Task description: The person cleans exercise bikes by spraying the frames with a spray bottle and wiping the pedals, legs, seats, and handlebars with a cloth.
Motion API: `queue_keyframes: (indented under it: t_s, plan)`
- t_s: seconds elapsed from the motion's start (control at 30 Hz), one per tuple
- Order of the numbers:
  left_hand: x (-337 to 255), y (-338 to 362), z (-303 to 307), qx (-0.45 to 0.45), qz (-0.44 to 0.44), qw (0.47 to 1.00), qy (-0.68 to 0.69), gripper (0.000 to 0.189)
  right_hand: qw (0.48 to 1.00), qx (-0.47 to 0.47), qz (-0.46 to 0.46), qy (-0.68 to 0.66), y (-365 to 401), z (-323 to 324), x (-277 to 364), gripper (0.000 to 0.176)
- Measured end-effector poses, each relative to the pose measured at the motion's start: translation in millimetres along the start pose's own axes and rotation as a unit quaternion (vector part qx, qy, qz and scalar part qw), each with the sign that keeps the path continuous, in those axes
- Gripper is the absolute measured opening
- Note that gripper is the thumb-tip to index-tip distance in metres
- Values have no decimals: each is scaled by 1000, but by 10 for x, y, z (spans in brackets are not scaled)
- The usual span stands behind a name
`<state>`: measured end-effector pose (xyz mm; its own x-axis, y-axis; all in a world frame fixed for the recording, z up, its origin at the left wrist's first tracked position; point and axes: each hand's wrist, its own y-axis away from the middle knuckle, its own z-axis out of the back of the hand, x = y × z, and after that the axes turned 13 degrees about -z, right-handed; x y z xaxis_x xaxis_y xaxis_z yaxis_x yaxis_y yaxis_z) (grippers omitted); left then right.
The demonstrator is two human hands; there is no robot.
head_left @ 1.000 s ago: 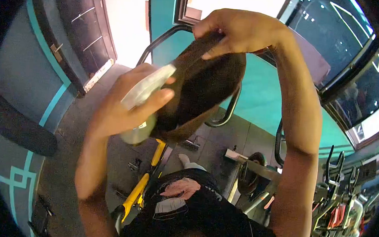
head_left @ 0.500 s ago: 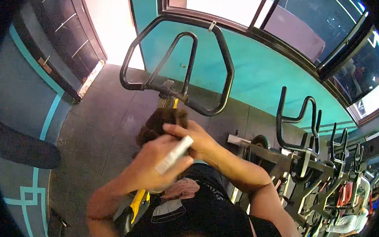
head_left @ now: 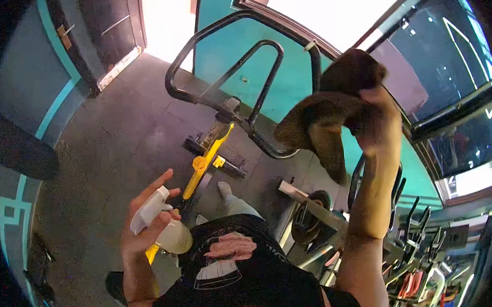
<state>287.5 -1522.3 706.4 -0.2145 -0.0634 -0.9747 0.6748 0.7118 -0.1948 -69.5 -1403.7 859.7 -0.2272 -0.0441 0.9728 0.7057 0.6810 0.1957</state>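
Observation:
My left hand is closed around a spray bottle with a white trigger head, low on the left beside my shirt. The index finger stretches out past the nozzle. My right hand, raised and blurred, grips a brown cloth that hangs in loose folds. The cloth overlaps the right side of a black looped handlebar in this view. That handlebar belongs to an exercise bike with a yellow frame, directly in front of me.
More exercise bikes stand in a row on the right. A teal wall with windows runs behind the handlebar. At the upper left is a dark door. Dark tiles cover the floor.
My hands have parted from close together over the cloth. The right hand has lifted the cloth up and right to the handlebar; the left has drawn back left with the spray bottle.

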Motion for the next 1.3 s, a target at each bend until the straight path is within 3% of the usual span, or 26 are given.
queue_keyframes:
  t_s: [0.03,0.13,0.17,0.2,0.23,0.27,0.3,0.33,0.37,0.43,0.47,0.5,0.57,0.6,0.67,0.7,0.77,0.8,0.87,0.9,0.97,1.07,1.13,1.2,1.23,1.3]
  plan:
    - [40,22,47,0,24,1000,-11,75,993,-51,-11,109,-141,-98,47,37]
    - [272,142,206,7,60,998,-18,81,952,-27,24,303,-872,-411,-268,26]
    - [358,187,223,1,60,998,-17,81,904,1,-12,427,-1082,-553,-381,29]
    - [443,226,227,-22,51,998,-29,77,891,82,-55,443,-1414,-567,-688,38]
    - [495,264,223,-46,40,997,-42,74,893,86,-16,442,-1327,-680,-884,48]
    - [512,316,224,-54,36,997,-42,74,908,126,-127,379,-1644,-590,-1223,53]
    - [543,377,223,-80,48,994,-48,72,927,108,-16,358,-1653,-498,-1429,49]
    - [576,418,214,-112,60,991,-52,69,933,40,87,348,-1747,-285,-1697,46]
    - [613,471,226,-131,57,989,-48,69,926,-68,123,351,-1851,-47,-2025,40]
    - [666,577,255,-158,83,983,-41,66,876,-231,99,412,-1654,141,-2422,43]
    - [689,591,214,-182,87,979,-31,66,929,-142,7,343,-1439,31,-2300,61]
    - [718,577,194,-179,94,979,-32,66,933,-139,-57,326,-1420,-53,-2332,65]
    - [791,549,175,-189,110,974,-53,64,953,-63,-152,255,-1856,47,-2777,59]
    - [846,527,152,-184,111,975,-55,64,953,-67,-155,252,-1887,-66,-2779,59]
    - [953,445,121,-208,102,973,-5,63,990,-35,-121,62,-1959,-345,-2713,52]
    - [955,359,116,-210,98,973,-5,63,991,-32,-117,62,-2076,-341,-2746,52]
    - [938,197,101,-165,95,981,-32,63,966,-146,-160,143,-2292,-265,-2897,46]
    - [943,120,106,-167,94,981,-29,63,980,-127,-75,134,-2336,-238,-2856,45]
    - [952,35,89,-146,89,983,-60,64,954,-172,19,243,-2634,-208,-2453,47]
    - [930,2,62,-147,87,984,-57,64,898,-235,132,348,-3017,-82,-2480,47]
    - [894,-49,17,-160,64,984,-50,65,864,-288,263,319,-3500,-84,-2138,41]
    - [976,41,15,-185,81,979,-16,65,857,-268,242,367,-3561,-187,-1726,35]
    - [1063,83,27,-187,94,977,-31,64,909,-220,224,273,-3487,-123,-1833,34]
    - [1231,163,-16,-220,86,972,-12,64,961,-105,203,158,-3562,49,-2265,38]
    - [1295,164,-34,-249,74,966,-2,63,966,-136,126,182,-3427,69,-2413,44]
    - [1195,85,-39,-232,119,965,17,61,956,-121,123,237,-2988,-124,-2206,45]
